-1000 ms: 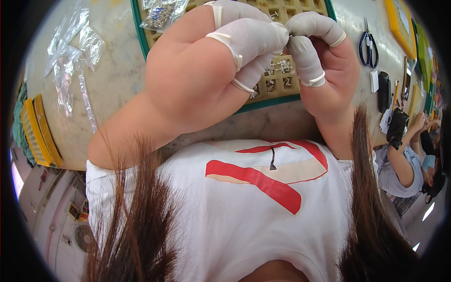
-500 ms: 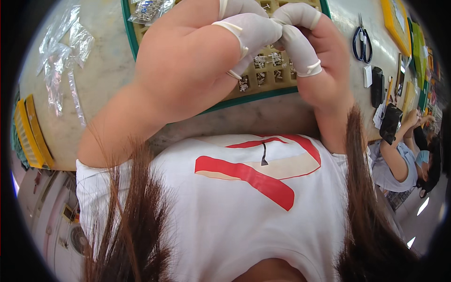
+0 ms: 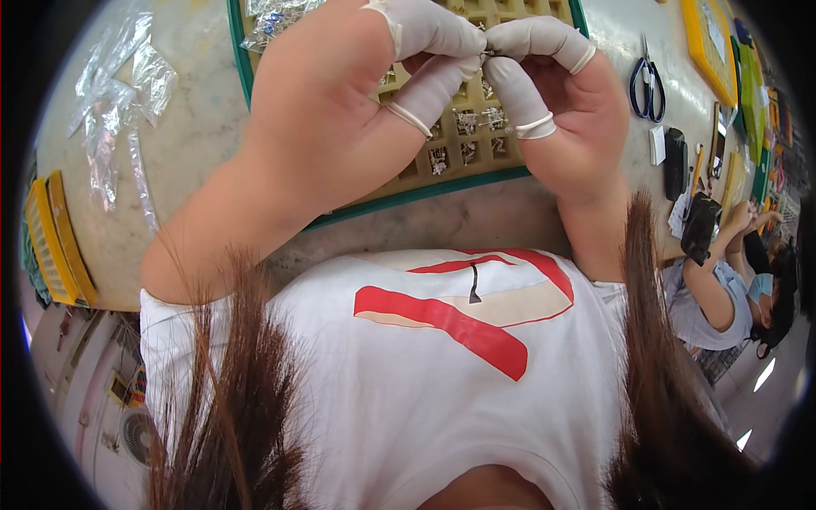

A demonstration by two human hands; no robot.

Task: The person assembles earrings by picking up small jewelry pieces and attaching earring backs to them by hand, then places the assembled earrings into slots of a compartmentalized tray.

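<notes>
My left hand (image 3: 425, 64) and my right hand (image 3: 544, 81) meet fingertip to fingertip over a beige compartment tray (image 3: 484, 170) with a green rim. White finger cots cover the thumbs and some fingers of both. Each hand pinches at a tiny, shiny metal piece (image 3: 485, 54) held between them, too small to name. Below the hands, several tray compartments hold small silvery parts (image 3: 466, 123). Clear plastic bags of small metal parts (image 3: 276, 19) lie at the tray's far left corner.
Crumpled clear plastic (image 3: 102, 119) and a yellow rack (image 3: 55, 238) are at the left. To the right lie dark-handled scissors (image 3: 648, 89), a small white block (image 3: 657, 145), a black case (image 3: 676, 163) and a yellow tray (image 3: 710, 47). Another person (image 3: 722, 297) sits farther right.
Both hands have shifted slightly left, and their fingers have spread from a bunched grip into a fingertip pinch. More tray compartments show around them.
</notes>
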